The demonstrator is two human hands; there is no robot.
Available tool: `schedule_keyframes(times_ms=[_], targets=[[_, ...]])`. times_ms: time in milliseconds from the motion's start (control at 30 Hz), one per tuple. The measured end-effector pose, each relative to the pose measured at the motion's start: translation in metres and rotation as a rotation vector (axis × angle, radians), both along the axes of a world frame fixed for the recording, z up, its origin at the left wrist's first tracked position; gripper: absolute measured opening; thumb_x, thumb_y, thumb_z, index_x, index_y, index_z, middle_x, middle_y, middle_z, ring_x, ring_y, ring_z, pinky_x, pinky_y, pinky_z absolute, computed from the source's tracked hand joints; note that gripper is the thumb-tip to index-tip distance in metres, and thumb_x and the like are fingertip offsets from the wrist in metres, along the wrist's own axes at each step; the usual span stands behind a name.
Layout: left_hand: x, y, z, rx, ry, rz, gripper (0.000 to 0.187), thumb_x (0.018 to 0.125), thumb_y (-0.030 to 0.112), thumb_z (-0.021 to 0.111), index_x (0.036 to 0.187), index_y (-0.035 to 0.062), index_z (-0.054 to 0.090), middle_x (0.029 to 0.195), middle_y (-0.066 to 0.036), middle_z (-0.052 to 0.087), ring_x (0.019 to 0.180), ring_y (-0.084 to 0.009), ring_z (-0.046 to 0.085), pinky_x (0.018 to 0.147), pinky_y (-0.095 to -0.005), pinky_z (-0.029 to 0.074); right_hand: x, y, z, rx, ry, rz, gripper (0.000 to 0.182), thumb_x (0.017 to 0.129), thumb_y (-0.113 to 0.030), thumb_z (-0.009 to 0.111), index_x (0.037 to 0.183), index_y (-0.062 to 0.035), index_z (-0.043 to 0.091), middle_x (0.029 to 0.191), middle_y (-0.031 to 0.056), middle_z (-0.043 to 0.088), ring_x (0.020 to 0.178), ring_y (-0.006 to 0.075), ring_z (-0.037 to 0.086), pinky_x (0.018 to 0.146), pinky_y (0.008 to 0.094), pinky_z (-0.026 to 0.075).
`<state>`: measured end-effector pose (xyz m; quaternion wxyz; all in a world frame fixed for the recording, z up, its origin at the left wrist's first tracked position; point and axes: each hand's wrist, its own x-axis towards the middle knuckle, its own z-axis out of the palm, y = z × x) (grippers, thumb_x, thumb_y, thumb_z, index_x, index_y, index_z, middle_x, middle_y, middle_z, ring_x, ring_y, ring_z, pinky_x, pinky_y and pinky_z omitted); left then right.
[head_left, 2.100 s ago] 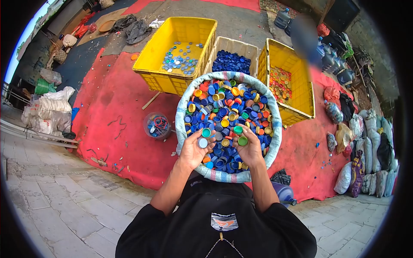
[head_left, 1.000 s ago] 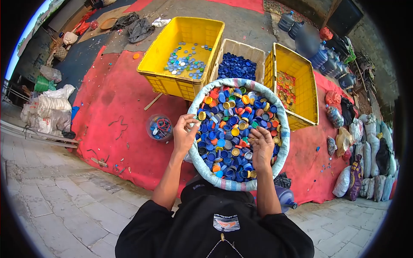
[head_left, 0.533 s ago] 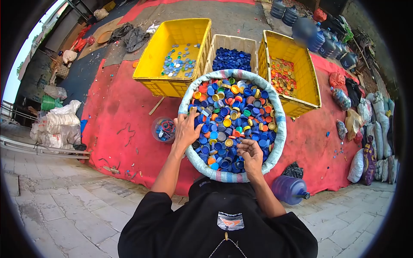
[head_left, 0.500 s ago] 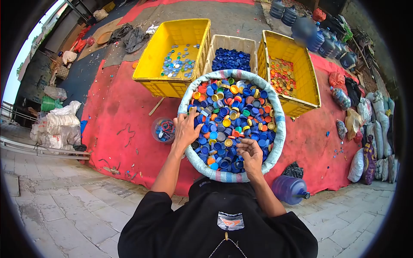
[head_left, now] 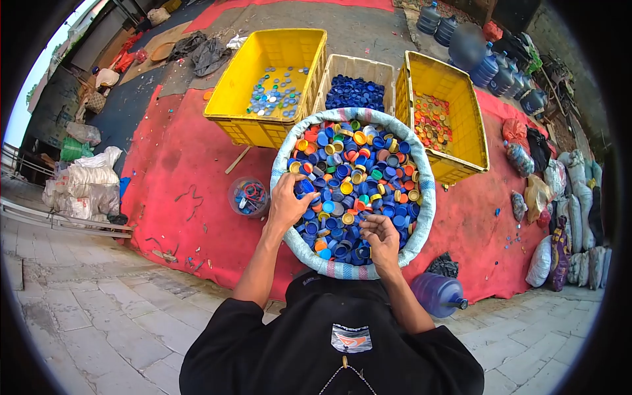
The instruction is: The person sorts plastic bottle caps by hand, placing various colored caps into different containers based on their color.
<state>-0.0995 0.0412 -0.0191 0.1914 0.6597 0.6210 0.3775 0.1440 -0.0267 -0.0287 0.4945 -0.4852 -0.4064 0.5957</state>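
A round sack with a rolled pale rim stands in front of me, full of loose bottle caps in blue, orange, yellow and green. My left hand is over the left side of the caps, its thumb and fingers closed around a blue cap. My right hand is above the lower right part of the caps, its fingers curled together; what they hold, if anything, is too small to make out.
Beyond the sack stand a left yellow crate, a whitish crate of blue caps and a right yellow crate. A small tub sits left, a large water bottle lower right, filled bags far right.
My left hand has drawn its fingers in around a blue cap, where before they were spread over the pile. My right hand has barely moved.
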Motion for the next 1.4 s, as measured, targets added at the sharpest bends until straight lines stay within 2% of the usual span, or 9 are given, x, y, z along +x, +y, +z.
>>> schedule_keyframes(times_ms=[133, 400, 433, 533, 700, 1033, 1133, 1267, 1400], targets=[[0.002, -0.013, 0.003, 0.066, -0.166, 0.044, 0.046, 0.071, 0.016, 0.082, 0.109, -0.0027, 0.062, 0.105, -0.016, 0.064, 0.095, -0.0283, 0.064, 0.084, -0.0367, 0.051, -0.006, 0.004, -0.002, -0.006, -0.063, 0.074, 0.03, 0.083, 0.006, 0.053, 0.113, 0.0025, 0.055, 0.103, 0.0097, 0.063, 0.09, 0.0135, 0.061, 0.082, 0.026, 0.049], [-0.015, -0.057, -0.009, -0.367, -1.763, 0.021, 0.03, 0.089, 0.018, 0.056, 0.112, -0.0005, 0.059, 0.1, -0.011, 0.063, 0.09, -0.0215, 0.061, 0.084, -0.0365, 0.052, -0.035, 0.049, 0.008, 0.344, -0.653, 0.232, 0.031, 0.077, 0.002, 0.058, 0.107, 0.0029, 0.059, 0.095, 0.0173, 0.068, 0.086, 0.0299, 0.065, 0.082, 0.0377, 0.049], [-0.014, -0.059, -0.004, -0.417, -1.902, 0.132, 0.029, 0.09, 0.023, 0.054, 0.108, 0.0, 0.06, 0.096, -0.011, 0.062, 0.086, -0.024, 0.062, 0.079, -0.0382, 0.054, -0.042, 0.058, 0.006, 0.452, -0.725, 0.244, 0.033, 0.075, -0.001, 0.061, 0.108, 0.0018, 0.06, 0.094, 0.019, 0.067, 0.088, 0.0373, 0.062, 0.082, 0.0447, 0.048], [-0.02, -0.069, -0.006, -0.475, -1.983, 0.15, 0.025, 0.092, 0.023, 0.054, 0.104, 0.0021, 0.061, 0.09, -0.006, 0.062, 0.082, -0.0221, 0.062, 0.073, -0.0368, 0.054, -0.064, 0.083, 0.001, 0.568, -0.803, 0.275, 0.033, 0.076, -0.004, 0.063, 0.108, 0.0006, 0.06, 0.092, 0.0186, 0.068, 0.088, 0.0359, 0.061, 0.08, 0.0451, 0.048], [-0.025, -0.075, -0.017, -0.45, -1.84, 0.304, 0.009, 0.093, 0.021, 0.059, 0.093, 0.0116, 0.058, 0.083, 0.0, 0.06, 0.074, -0.0137, 0.058, 0.063, -0.0315, 0.049, -0.1, 0.109, -0.005, 0.62, -0.987, 0.283, 0.036, 0.074, -0.011, 0.071, 0.108, -0.0002, 0.061, 0.085, 0.0158, 0.069, 0.082, 0.0368, 0.061, 0.075, 0.0453, 0.049], [-0.024, -0.078, -0.007, -0.32, -1.558, 0.384, 0.011, 0.09, 0.017, 0.064, 0.095, 0.0087, 0.058, 0.081, 0.0, 0.059, 0.07, -0.0092, 0.056, 0.058, -0.0271, 0.048, -0.113, 0.111, -0.03, 0.601, -1.086, 0.272, 0.043, 0.071, -0.008, 0.072, 0.112, -0.0005, 0.058, 0.083, 0.0158, 0.068, 0.08, 0.0382, 0.06, 0.073, 0.0467, 0.048], [-0.024, -0.068, -0.015, -0.284, -1.314, 0.376, 0.014, 0.087, 0.015, 0.069, 0.095, 0.0069, 0.059, 0.078, 0.0, 0.058, 0.066, -0.0077, 0.054, 0.055, -0.0257, 0.047, -0.111, 0.112, -0.028, 0.531, -0.953, 0.262, 0.042, 0.074, -0.007, 0.07, 0.113, 0.0, 0.058, 0.082, 0.0143, 0.067, 0.078, 0.0326, 0.062, 0.072, 0.0421, 0.05], [-0.024, -0.041, -0.016, -0.117, -0.595, 0.354, 0.024, 0.083, 0.015, 0.074, 0.096, 0.0009, 0.059, 0.085, -0.008, 0.067, 0.078, -0.0121, 0.065, 0.058, -0.0277, 0.051, -0.1, 0.107, -0.005, 0.137, -0.49, 0.207, 0.034, 0.08, -0.005, 0.068, 0.112, 0.0011, 0.058, 0.086, 0.0106, 0.066, 0.076, 0.0198, 0.063, 0.07, 0.0321, 0.05], [-0.023, -0.007, -0.015, -0.108, -0.184, 0.37, 0.033, 0.077, 0.018, 0.076, 0.099, 0.0002, 0.059, 0.092, -0.016, 0.069, 0.088, -0.031, 0.068, 0.074, -0.0426, 0.053, -0.075, 0.097, 0.008, -0.106, 0.018, 0.15, 0.027, 0.087, 0.0, 0.063, 0.113, 0.0008, 0.057, 0.09, 0.0022, 0.061, 0.078, 0.0109, 0.061, 0.069, 0.0248, 0.051]])
